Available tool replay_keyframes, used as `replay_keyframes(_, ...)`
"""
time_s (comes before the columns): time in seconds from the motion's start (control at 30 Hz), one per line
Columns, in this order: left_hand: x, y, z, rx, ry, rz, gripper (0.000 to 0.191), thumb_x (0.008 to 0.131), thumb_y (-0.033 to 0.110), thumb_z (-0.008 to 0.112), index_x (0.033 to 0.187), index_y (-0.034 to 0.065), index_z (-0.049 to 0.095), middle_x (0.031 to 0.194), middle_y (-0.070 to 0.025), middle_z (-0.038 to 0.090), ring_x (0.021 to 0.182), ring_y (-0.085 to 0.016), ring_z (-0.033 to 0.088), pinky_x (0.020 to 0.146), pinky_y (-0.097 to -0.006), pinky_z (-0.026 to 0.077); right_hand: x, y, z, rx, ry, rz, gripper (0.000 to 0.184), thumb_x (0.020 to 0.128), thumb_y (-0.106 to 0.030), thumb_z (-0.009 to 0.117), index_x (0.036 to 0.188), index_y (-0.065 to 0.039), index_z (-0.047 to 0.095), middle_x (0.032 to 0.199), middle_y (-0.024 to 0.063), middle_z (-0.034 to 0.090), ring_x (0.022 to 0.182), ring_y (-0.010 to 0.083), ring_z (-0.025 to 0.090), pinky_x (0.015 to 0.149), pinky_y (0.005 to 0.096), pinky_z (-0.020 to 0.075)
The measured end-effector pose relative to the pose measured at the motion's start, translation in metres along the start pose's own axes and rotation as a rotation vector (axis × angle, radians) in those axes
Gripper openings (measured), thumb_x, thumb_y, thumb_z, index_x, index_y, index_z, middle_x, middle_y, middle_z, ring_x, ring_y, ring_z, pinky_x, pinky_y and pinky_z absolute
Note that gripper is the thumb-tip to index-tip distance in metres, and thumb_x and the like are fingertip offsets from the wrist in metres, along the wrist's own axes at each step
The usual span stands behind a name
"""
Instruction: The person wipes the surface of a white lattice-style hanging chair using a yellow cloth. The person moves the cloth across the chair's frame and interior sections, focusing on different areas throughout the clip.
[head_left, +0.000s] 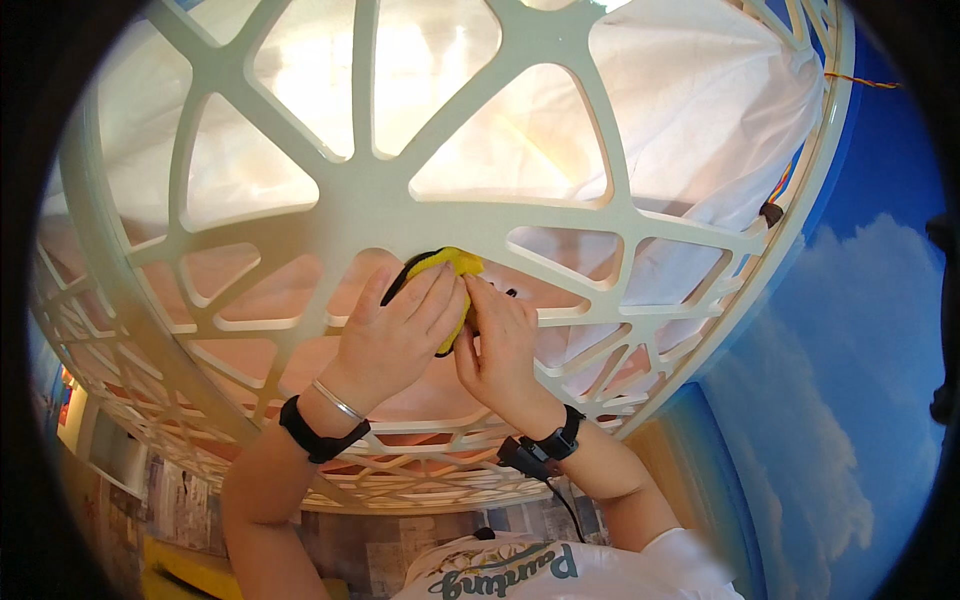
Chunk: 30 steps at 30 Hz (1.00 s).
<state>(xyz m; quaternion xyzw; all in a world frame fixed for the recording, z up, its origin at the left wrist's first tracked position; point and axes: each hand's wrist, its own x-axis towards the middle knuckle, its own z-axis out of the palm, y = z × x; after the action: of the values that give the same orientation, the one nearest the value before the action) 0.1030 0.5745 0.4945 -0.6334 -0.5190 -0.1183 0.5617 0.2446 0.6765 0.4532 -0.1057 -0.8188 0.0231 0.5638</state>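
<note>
A yellow cloth with a dark edge (466, 262) lies against the white lattice panel (367, 195) in front of me. My left hand (401, 319) rests flat over the cloth, fingers extended, pressing it to the panel; whether the fingers grip it is hidden. Beside it, my right hand (499, 337) pinches the cloth's right side between thumb and fingers. A small dark item, too hidden to name, shows behind the right fingers. Both wrists wear black bands, and the left also has a silver bangle.
White fabric (697, 112) hangs behind the openings of the curved lattice. Twisted coloured wires (862, 80) run at the upper right, near a blue wall painted with clouds (810, 375). A black cable (570, 510) hangs by my right wrist. Below lies a patterned floor (390, 544).
</note>
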Motion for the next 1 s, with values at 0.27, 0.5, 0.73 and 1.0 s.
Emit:
replay_keyframes(0.27,-0.009,0.021,0.010,-0.040,0.007,-0.079,0.038,0.093,0.021,0.055,0.130,0.0103,0.061,0.139,-0.0063,0.060,0.132,-0.017,0.053,0.114,-0.0438,0.032,0.002,0.006,-0.001,0.013,0.034,-0.048,0.054,0.077,0.001,0.069,0.130,-0.001,0.058,0.120,0.0149,0.064,0.103,0.0316,0.061,0.089,0.0438,0.0417)
replay_keyframes(0.5,-0.014,0.033,0.018,-0.324,0.026,-0.103,0.052,0.099,0.041,0.052,0.137,0.0061,0.058,0.149,-0.0115,0.052,0.139,-0.024,0.048,0.117,-0.0419,0.031,-0.025,0.027,-0.029,-0.239,0.100,-0.253,0.036,0.075,-0.006,0.074,0.110,-0.012,0.070,0.119,0.0066,0.064,0.106,0.0232,0.058,0.088,0.0425,0.0424)
replay_keyframes(0.73,0.009,0.023,0.023,-0.149,0.068,-0.266,0.052,0.095,0.035,0.061,0.144,0.0178,0.055,0.155,-0.0156,0.044,0.143,-0.032,0.040,0.114,-0.0489,0.031,-0.021,0.026,-0.043,-0.411,0.077,-0.412,0.024,0.082,-0.016,0.069,0.105,-0.018,0.069,0.128,0.0021,0.065,0.117,0.0195,0.057,0.109,0.0418,0.0320)
replay_keyframes(1.0,-0.009,0.041,0.027,-0.173,0.071,-0.166,0.028,0.087,0.020,0.070,0.115,0.0195,0.072,0.144,-0.0077,0.054,0.136,-0.031,0.044,0.110,-0.0522,0.032,-0.015,0.049,-0.058,-0.258,-0.031,-0.284,0.043,0.072,-0.009,0.076,0.114,-0.009,0.068,0.115,0.0070,0.066,0.097,0.0227,0.061,0.084,0.0387,0.0445)
